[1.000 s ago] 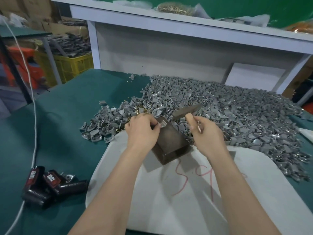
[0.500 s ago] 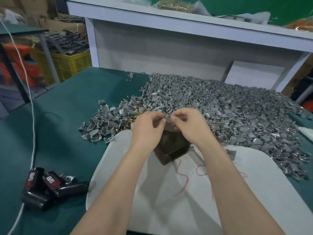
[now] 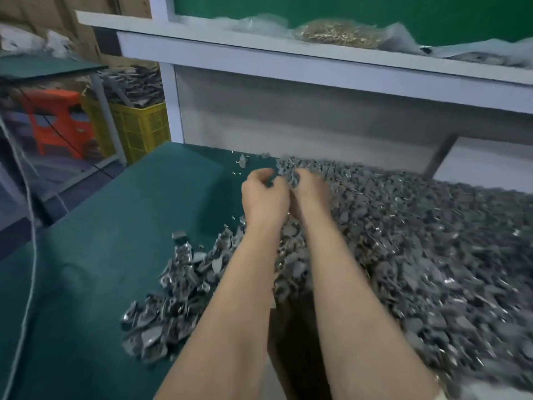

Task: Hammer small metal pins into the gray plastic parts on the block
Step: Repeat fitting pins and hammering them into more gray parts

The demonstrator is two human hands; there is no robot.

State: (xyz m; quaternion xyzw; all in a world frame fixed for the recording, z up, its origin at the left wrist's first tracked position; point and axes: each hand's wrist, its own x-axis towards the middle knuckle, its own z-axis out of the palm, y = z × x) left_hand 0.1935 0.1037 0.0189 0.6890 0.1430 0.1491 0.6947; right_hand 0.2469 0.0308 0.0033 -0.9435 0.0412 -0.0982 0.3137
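Note:
Both my arms reach far forward over the big heap of gray plastic parts (image 3: 418, 255) on the green table (image 3: 115, 255). My right hand (image 3: 310, 189) sits at the heap's far left corner, and a gray part (image 3: 290, 176) shows at its fingertips. My left hand (image 3: 264, 194) is just beside it with curled fingers; blur hides whether it holds anything. The dark brown block (image 3: 291, 342) shows between my forearms, low in the view. A few small brass pins (image 3: 236, 173) lie loose on the table. No hammer is visible.
A white shelf (image 3: 288, 62) overhangs the table's far side and carries a bag of brass pins (image 3: 337, 33). A yellow crate (image 3: 138, 122) and an orange stool (image 3: 57, 119) stand off to the left. A white cable (image 3: 31, 226) hangs by the left edge.
Both hands have left the block and stretched forward to the heap's far corner. The view has tilted up and forward, and the hammer and the black tools have left it.

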